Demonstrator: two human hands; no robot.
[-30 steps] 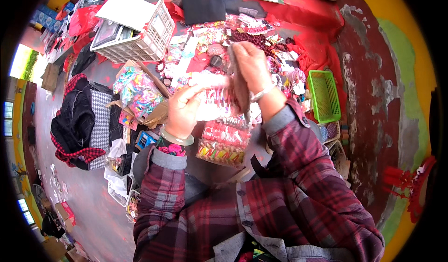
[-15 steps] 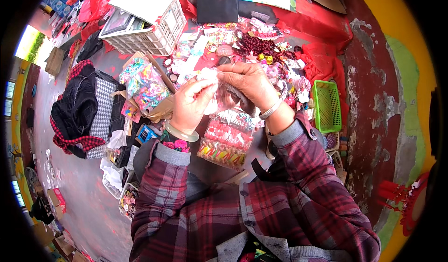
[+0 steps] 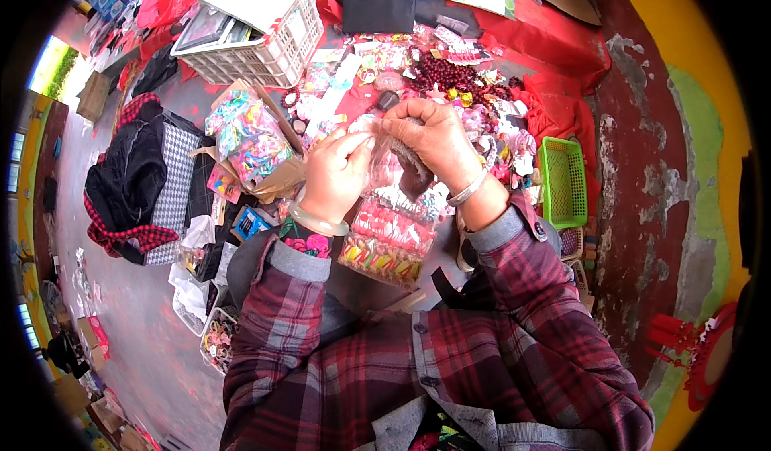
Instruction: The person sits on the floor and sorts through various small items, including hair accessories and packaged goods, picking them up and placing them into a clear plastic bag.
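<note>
My left hand (image 3: 333,174) is closed, its thumb and finger pinching a clear plastic bag (image 3: 380,164) near the middle of the view. My right hand (image 3: 438,146) pinches the same bag close beside the left fingertips. From under the right fingers hangs a brownish-grey, fuzzy strip (image 3: 415,179); whether it is inside the bag or held against it, I cannot tell. Just below the hands stands a clear pack (image 3: 385,246) with rows of red, white and yellow small goods. Beyond the fingers lies a heap of trinkets with dark red beads (image 3: 442,73).
At the left is a cardboard box (image 3: 285,174) of bagged colourful pieces, near a black jacket (image 3: 124,182) on a houndstooth box. A white crate (image 3: 281,53) stands at the back left. To the right are a green basket (image 3: 564,182) and a peeling wall (image 3: 634,210).
Both hands stay close together on the bag. The left hand has tilted and dropped slightly, and the fuzzy strip now hangs lower and shows more fully under the right hand.
</note>
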